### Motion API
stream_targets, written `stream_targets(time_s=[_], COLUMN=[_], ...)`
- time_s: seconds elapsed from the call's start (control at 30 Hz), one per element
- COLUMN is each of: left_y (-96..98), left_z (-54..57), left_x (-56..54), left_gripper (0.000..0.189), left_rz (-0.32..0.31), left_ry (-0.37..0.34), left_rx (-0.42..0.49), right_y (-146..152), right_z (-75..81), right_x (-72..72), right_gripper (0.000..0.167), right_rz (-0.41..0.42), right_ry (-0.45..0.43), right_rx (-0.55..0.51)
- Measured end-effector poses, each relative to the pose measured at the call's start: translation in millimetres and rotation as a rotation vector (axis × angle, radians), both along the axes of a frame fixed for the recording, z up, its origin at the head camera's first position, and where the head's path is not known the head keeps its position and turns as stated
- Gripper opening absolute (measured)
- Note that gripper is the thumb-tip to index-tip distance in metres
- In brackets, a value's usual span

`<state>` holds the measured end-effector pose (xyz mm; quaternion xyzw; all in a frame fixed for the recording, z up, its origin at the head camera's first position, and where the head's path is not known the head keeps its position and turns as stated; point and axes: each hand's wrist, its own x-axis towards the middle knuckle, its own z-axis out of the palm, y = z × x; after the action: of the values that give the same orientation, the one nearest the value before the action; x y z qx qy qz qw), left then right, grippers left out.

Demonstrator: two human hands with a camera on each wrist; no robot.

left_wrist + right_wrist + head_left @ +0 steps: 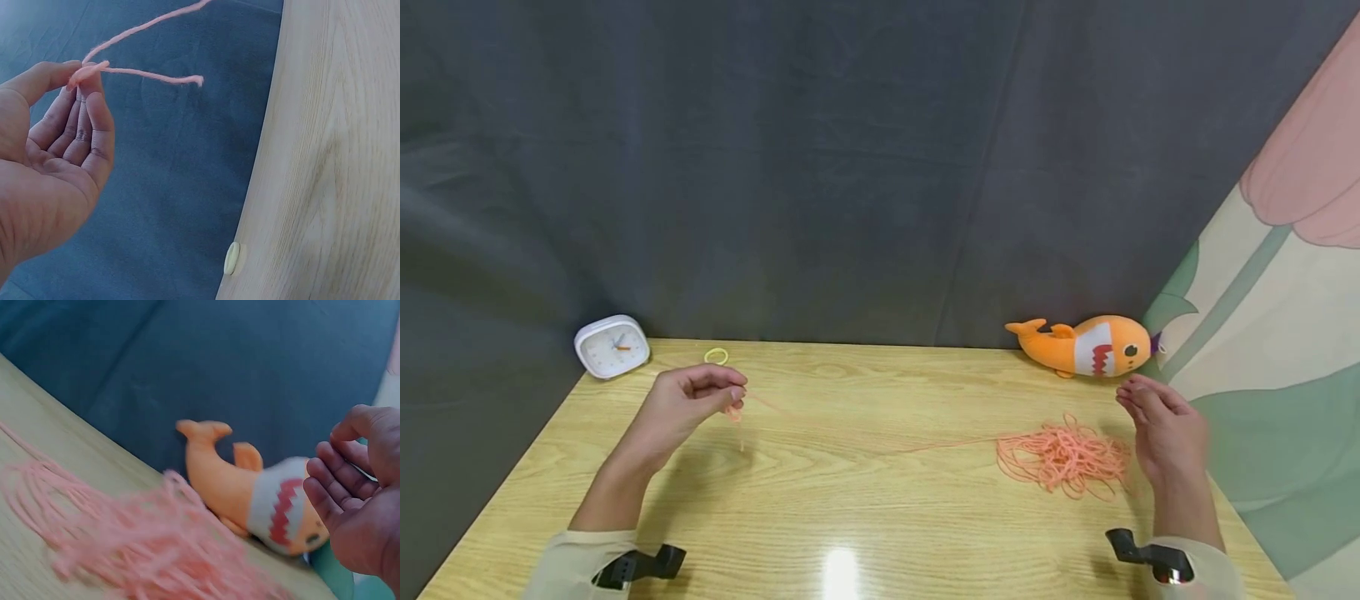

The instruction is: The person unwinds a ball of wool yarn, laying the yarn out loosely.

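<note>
My left hand (683, 410) is raised over the left part of the table, pinching coral-pink yarn (150, 74) between thumb and index finger. In the left wrist view the yarn is bunched at the fingertips, a short tail sticking out and a longer strand leading off. Toward the right, a thin strand runs to a loose tangled yarn pile (1063, 458) on the table. Just right of that pile, my right hand (1171, 425) hovers with loosely curled fingers, thumb near the index finger and no yarn visible between them. An orange plush shark (222, 481) lies behind it.
A white square clock (612, 352) stands at the table's back left corner. Close to it lies a small yellow ring (232, 258) by the back edge. Behind the wooden table (880, 492) hangs a dark curtain (850, 167); a floral cloth (1300, 333) hangs at right.
</note>
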<state>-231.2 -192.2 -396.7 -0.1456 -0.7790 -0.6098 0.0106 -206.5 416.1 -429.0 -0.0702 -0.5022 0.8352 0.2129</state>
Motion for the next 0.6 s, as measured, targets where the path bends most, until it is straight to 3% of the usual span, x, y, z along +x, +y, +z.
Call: stream_targets(time_s=[0.23, 0.33, 0.6], left_y=[4.2, 6.0, 8.2], left_z=[0.3, 0.5, 0.4], left_x=[-0.9, -1.6, -2.4], left_gripper=[0.025, 0.021, 0.012], left_rz=[-0.003, -0.003, -0.002], left_ry=[0.015, 0.014, 0.029], left_rx=[0.009, 0.023, 0.052], right_y=[-58.9, -84.2, -146.4], right_z=[10.8, 13.8, 19.1], right_x=[-9.9, -14.2, -31.0], right_gripper=[0.016, 0.016, 0.015], right_rz=[0.146, 0.222, 0.307], right_ry=[0.177, 0.193, 0.224], right_rx=[0.153, 0.225, 0.284])
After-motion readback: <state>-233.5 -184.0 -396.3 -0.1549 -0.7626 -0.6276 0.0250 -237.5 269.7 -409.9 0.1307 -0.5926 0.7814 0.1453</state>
